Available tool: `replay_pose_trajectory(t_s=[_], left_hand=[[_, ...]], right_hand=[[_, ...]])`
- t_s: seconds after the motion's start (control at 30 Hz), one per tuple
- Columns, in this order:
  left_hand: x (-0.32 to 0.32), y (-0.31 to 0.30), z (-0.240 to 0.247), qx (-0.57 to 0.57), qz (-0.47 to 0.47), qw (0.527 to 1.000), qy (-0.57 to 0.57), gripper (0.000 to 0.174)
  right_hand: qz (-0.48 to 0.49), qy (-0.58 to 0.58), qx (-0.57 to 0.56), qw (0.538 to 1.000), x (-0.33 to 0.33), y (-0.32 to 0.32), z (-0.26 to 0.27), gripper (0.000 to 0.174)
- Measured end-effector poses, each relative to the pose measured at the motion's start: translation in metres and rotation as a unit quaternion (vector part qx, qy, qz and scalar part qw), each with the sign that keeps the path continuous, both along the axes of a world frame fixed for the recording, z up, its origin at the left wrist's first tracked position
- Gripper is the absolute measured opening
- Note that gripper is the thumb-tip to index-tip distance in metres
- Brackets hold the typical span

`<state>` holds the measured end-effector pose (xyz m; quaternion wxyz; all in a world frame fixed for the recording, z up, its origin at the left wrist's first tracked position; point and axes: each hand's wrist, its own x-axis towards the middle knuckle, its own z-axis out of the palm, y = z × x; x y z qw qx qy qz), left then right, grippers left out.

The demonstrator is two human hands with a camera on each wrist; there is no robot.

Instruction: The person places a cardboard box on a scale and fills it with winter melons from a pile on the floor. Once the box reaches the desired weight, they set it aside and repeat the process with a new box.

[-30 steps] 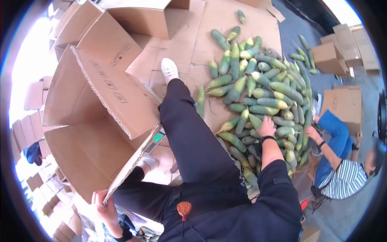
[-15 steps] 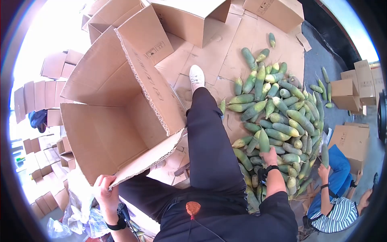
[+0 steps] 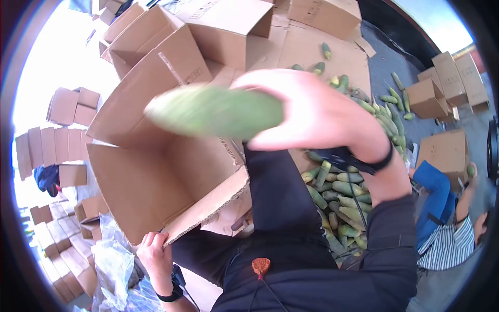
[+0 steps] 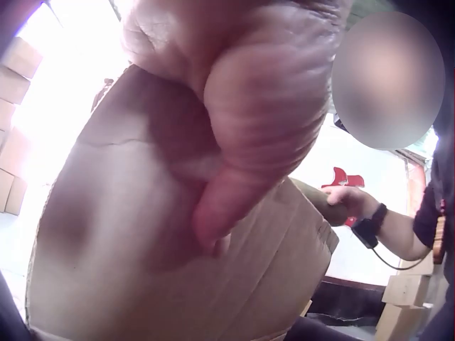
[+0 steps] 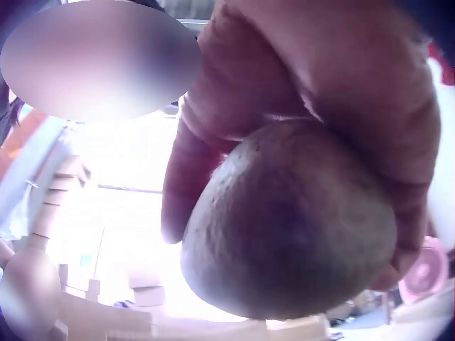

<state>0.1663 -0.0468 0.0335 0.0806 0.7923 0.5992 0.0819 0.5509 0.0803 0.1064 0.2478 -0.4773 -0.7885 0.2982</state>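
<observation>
way in: mouth of box (image 3: 143,190) | obstacles: near flap (image 3: 212,203), left grip (image 3: 156,256) at its end

Radish (image 3: 210,112): green, paler toward its tapered tip, blurred by motion; rounded butt end seen in the right wrist view.
Radish pose: lengthwise, tip toward the box's side; height relative to the rim cannot be told.
Radish hold: right hand (image 3: 306,112), thumb and fingers wrapped round the butt end.
Box (image 3: 138,190): brown corrugated cardboard, mouth uncovered, flaps raised, cut edges rough.
Box hold: left hand (image 3: 156,255), gripping the flap edge at the near corner.
Pile (image 3: 351,190): green radishes heaped beyond the person's leg.
</observation>
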Motion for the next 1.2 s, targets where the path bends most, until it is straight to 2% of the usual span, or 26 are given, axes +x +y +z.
replay_pose_trajectory(t_s=[0.07, 0.13, 0.17, 0.2, 0.23, 0.3, 0.57, 0.63, 0.7, 0.77, 0.8, 0.83, 0.9, 0.93, 0.97, 1.0, 1.03, 1.1, 1.17, 1.2], left_hand=[[0.000, -0.001, -0.001, 0.004, -0.001, 1.000, -0.012, 0.011], [-0.001, -0.004, -0.004, 0.003, 0.002, 1.000, -0.006, 0.011], [-0.002, -0.006, -0.006, 0.001, 0.007, 1.000, -0.007, 0.011], [-0.005, -0.007, -0.011, 0.008, 0.003, 1.000, -0.008, 0.010], [-0.009, -0.007, -0.014, 0.014, 0.001, 1.000, -0.006, 0.009], [-0.009, -0.009, -0.013, 0.004, 0.004, 1.000, -0.009, 0.008], [-0.002, -0.007, -0.008, -0.011, 0.029, 0.999, -0.038, 0.008], [0.004, -0.006, 0.005, -0.059, 0.012, 0.983, -0.175, 0.013], [-0.010, -0.005, 0.003, -0.073, -0.013, 0.979, -0.190, 0.018], [-0.006, 0.000, 0.001, 0.153, 0.017, 0.970, -0.187, 0.031], [-0.021, 0.003, -0.002, 0.178, 0.047, 0.981, -0.057, 0.036], [-0.032, 0.007, -0.011, 0.177, 0.047, 0.982, -0.055, 0.036], [-0.040, 0.013, -0.026, 0.141, 0.187, 0.967, -0.095, 0.043], [-0.048, 0.012, -0.032, 0.034, 0.235, 0.939, -0.248, 0.051], [-0.044, 0.014, -0.031, 0.032, 0.238, 0.939, -0.245, 0.051], [-0.038, 0.017, -0.027, 0.035, 0.231, 0.942, -0.240, 0.051], [-0.034, 0.018, -0.024, 0.036, 0.226, 0.945, -0.232, 0.051], [-0.038, 0.018, -0.026, 0.030, 0.230, 0.947, -0.223, 0.051], [-0.037, 0.019, -0.028, 0.026, 0.231, 0.948, -0.220, 0.051], [-0.036, 0.020, -0.027, 0.025, 0.229, 0.952, -0.202, 0.051]], right_hand=[[0.133, -0.067, -0.036, 0.988, -0.048, 0.023, 0.006, 0.046], [0.237, -0.170, -0.032, 0.956, -0.101, 0.035, -0.005, 0.030], [0.280, -0.174, -0.028, 0.944, -0.118, 0.034, -0.010, 0.023], [0.316, -0.221, -0.052, 0.921, -0.142, 0.036, -0.025, 0.022], [0.342, -0.320, -0.123, 0.875, -0.165, 0.036, -0.031, 0.024], [0.400, -0.465, -0.165, 0.772, -0.221, 0.033, -0.074, 0.025], [0.397, -0.473, -0.137, 0.775, -0.202, 0.033, -0.076, 0.026], [0.400, -0.472, -0.127, 0.775, -0.194, 0.032, -0.078, 0.026], [0.403, -0.467, -0.119, 0.778, -0.185, 0.029, -0.082, 0.026], [0.406, -0.463, -0.109, 0.781, -0.175, 0.027, -0.084, 0.026], [0.407, -0.461, -0.104, 0.782, -0.165, 0.025, -0.076, 0.026], [0.403, -0.447, -0.106, 0.792, -0.154, 0.021, -0.069, 0.026], [0.390, -0.405, -0.146, 0.814, -0.143, 0.017, -0.064, 0.032], [0.388, -0.334, -0.149, 0.846, -0.134, 0.013, -0.063, 0.030], [0.385, -0.262, -0.152, 0.872, -0.117, 0.010, -0.054, 0.028], [0.354, -0.105, -0.138, 0.919, -0.097, 0.008, -0.050, 0.028], [0.315, 0.058, -0.122, 0.940, -0.076, 0.007, -0.048, 0.028], [0.205, 0.233, -0.134, 0.941, -0.028, 0.007, -0.036, 0.025], [0.052, 0.247, -0.094, 0.963, 0.023, 0.008, -0.053, 0.023], [-0.048, 0.235, -0.129, 0.962, 0.048, 0.006, -0.064, 0.022]])
